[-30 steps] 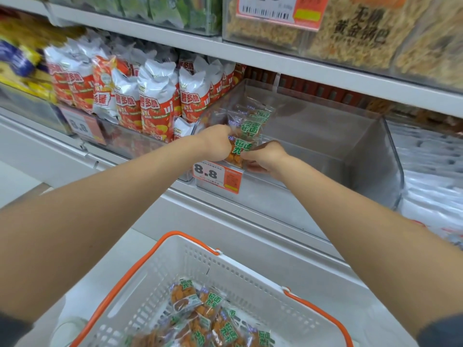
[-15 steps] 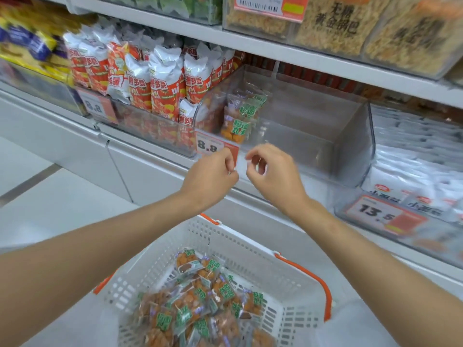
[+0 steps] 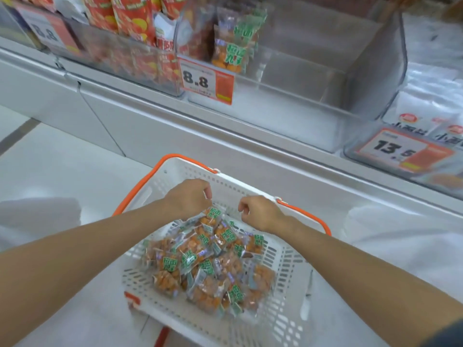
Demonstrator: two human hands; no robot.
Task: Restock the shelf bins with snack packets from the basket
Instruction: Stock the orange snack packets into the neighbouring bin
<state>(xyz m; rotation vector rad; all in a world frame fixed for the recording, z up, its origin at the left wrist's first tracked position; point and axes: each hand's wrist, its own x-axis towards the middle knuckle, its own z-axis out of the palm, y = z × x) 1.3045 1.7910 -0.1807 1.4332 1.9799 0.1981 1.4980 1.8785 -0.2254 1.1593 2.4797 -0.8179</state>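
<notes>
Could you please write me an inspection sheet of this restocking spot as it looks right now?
Surface: pale floor under the basket.
Job's things: white basket holds a heap of snack packets; clear shelf bin has a few packets at its left end, the rest bare.
Clutter: nothing seen.
Hands: left hand touches the top packet, fingers curled; right hand hovers loosely closed, apparently holding nothing.
Cables: nothing seen.
Surroundings: price tags 8.8 and 13.5; red bags in the left bin.

Bright, even overhead light with faint shadows; motion blur softens everything, worst towards twelve o'clock, and wide-angle distortion bends the edges.
</notes>
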